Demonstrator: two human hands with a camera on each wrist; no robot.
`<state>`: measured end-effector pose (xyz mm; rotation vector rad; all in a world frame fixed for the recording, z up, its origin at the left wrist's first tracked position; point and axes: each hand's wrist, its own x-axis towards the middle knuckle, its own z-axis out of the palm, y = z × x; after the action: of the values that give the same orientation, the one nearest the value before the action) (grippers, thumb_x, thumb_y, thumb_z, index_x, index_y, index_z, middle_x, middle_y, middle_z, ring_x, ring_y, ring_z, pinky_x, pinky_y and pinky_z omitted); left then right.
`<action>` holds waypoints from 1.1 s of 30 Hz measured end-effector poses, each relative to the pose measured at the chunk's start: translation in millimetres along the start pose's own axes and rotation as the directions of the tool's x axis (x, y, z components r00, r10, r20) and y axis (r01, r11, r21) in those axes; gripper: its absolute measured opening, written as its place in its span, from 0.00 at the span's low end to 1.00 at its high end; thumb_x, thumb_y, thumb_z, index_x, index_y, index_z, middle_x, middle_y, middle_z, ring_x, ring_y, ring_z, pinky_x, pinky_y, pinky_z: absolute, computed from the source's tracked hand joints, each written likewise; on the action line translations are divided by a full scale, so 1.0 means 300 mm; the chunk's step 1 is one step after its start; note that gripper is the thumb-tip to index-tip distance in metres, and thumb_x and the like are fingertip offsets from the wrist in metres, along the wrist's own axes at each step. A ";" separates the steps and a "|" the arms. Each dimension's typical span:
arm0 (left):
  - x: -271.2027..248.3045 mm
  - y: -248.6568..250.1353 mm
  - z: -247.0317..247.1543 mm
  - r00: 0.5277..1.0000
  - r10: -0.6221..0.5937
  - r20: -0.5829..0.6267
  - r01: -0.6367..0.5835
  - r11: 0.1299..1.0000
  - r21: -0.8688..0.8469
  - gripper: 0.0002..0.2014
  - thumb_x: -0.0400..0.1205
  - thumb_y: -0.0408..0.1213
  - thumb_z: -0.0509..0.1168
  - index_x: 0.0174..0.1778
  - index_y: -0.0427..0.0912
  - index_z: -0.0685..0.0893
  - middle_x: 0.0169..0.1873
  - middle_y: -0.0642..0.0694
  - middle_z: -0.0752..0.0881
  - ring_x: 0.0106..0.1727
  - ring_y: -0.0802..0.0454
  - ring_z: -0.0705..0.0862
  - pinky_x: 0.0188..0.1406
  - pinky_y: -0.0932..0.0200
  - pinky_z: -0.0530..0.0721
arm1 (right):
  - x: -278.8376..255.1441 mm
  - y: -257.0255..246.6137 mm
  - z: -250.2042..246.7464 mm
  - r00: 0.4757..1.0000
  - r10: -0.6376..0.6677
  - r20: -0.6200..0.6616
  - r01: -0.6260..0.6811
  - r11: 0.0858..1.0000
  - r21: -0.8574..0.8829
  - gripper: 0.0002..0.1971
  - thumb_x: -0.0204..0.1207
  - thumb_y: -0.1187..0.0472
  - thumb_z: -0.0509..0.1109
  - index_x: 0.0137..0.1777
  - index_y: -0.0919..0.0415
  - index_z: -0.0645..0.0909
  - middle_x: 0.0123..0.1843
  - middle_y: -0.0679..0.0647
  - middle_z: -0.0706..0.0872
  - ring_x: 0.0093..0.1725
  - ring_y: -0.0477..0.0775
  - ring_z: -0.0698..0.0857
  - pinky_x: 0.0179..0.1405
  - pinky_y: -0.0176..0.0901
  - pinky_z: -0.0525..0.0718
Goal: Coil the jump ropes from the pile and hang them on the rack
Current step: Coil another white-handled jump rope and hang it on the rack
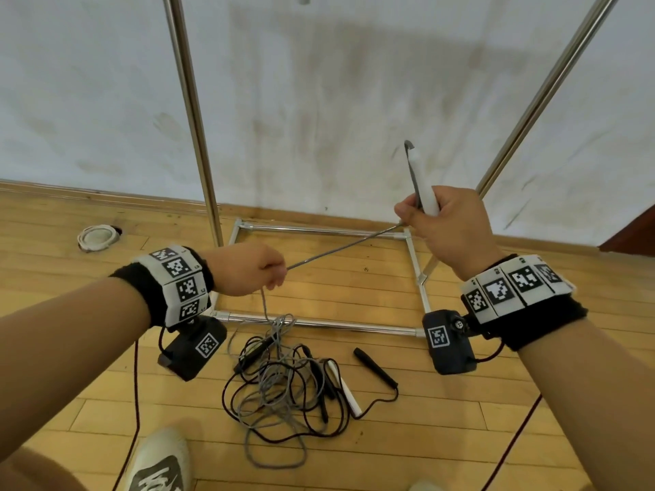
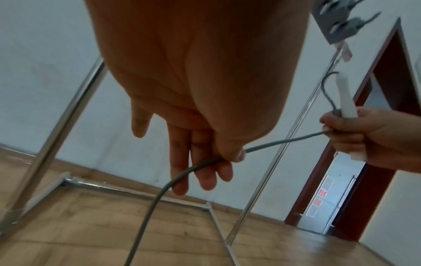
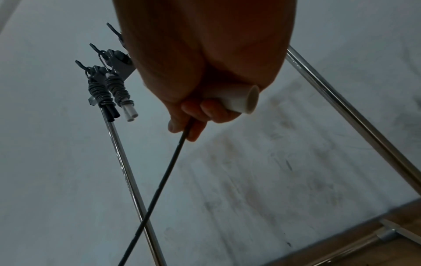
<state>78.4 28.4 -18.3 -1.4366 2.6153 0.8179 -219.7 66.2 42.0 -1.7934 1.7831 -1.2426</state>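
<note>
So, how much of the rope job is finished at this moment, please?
Done: two coiled ropes already hang on the rack. In hand: the right hand grips a white handle, and the left hand pinches its grey cord, stretched between them, not yet coiled. Left: the tangled pile on the floor, with black and grey cords.

I count two coiled ropes hung on the rack, two hands, one white handle held, and one tangled pile on the floor.
</note>
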 end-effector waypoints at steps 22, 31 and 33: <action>-0.045 0.258 -0.104 0.851 0.243 -0.466 -0.331 0.936 -0.117 0.15 0.88 0.47 0.59 0.42 0.46 0.86 0.28 0.50 0.82 0.26 0.59 0.77 0.27 0.66 0.76 | -0.129 -0.064 0.100 0.945 -0.174 0.276 0.185 0.983 -0.015 0.04 0.80 0.54 0.72 0.46 0.49 0.80 0.33 0.43 0.80 0.30 0.39 0.78 0.29 0.30 0.73; -0.016 0.084 -0.025 0.990 0.110 -0.089 -0.122 0.983 -0.137 0.13 0.90 0.46 0.54 0.42 0.53 0.80 0.39 0.54 0.87 0.45 0.56 0.86 0.50 0.54 0.83 | -0.025 -0.065 0.009 0.994 -0.103 0.039 0.098 0.989 0.114 0.11 0.80 0.51 0.71 0.37 0.50 0.77 0.28 0.40 0.75 0.27 0.39 0.71 0.27 0.31 0.73; -0.021 0.047 -0.013 0.997 0.075 -0.037 -0.080 0.986 -0.146 0.13 0.90 0.45 0.54 0.44 0.52 0.80 0.40 0.54 0.88 0.46 0.57 0.86 0.53 0.52 0.84 | 0.002 -0.056 -0.024 0.998 -0.065 -0.008 0.065 0.985 0.162 0.11 0.78 0.50 0.72 0.36 0.51 0.78 0.26 0.39 0.75 0.27 0.41 0.71 0.27 0.34 0.74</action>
<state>71.6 37.4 -7.0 -1.3992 2.7003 1.0263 -214.4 71.0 58.9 -1.7708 1.5863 -1.3738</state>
